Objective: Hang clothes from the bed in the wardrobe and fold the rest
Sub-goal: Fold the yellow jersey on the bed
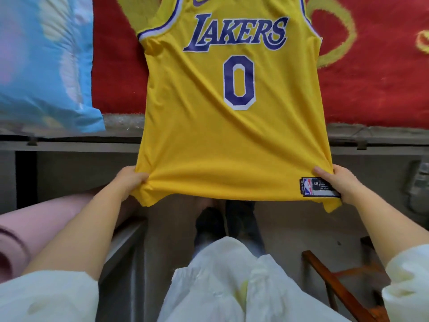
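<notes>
A yellow sleeveless basketball jersey [232,126] with purple lettering and the number 0 lies face up, its top on the red bed cover [371,84] and its lower part hanging out over the bed's edge. My left hand [130,180] pinches the hem at the bottom left corner. At the bottom right corner, beside the black size label, my right hand [341,182] grips the hem. The hem is stretched taut between both hands. No wardrobe is in view.
A light blue pillow [44,66] lies at the bed's left. The grey bed frame [69,145] runs across below it. A pink roll [34,228] sits at lower left, a wooden chair [336,282] at lower right. My feet stand on the floor below the jersey.
</notes>
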The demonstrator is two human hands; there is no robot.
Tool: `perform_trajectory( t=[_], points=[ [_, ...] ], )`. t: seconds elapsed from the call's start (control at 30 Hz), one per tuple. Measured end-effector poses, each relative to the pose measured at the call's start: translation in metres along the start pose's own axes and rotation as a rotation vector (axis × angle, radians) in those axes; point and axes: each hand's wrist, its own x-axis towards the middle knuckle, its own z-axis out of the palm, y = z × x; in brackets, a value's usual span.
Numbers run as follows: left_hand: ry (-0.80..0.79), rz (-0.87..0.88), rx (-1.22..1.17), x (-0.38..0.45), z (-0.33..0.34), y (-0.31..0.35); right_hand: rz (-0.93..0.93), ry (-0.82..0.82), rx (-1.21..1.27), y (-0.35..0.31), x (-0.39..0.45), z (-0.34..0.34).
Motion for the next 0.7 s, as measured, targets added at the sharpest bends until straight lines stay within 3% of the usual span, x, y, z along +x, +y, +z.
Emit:
perform_trajectory(
  t=[0.17, 0.3, 0.57, 0.7],
  points=[
    [-0.355, -0.098, 0.097, -0.022, -0.014, -0.017, 0.143, -0.288, 0.009, 0.025, -0.018, -0.008],
    [-0.331, -0.055, -0.059, -0.030, -0.017, -0.035, 0.170, -0.395, 0.106, 0.051, -0.029, -0.006],
    [-0.327, -0.063, -0.346, -0.061, -0.015, -0.058, 0.223, -0.144, 0.404, 0.070, -0.062, -0.002],
    [-0.326, -0.123, -0.343, -0.078, -0.025, -0.074, 0.246, -0.131, 0.264, 0.067, -0.087, -0.009]
  ],
)
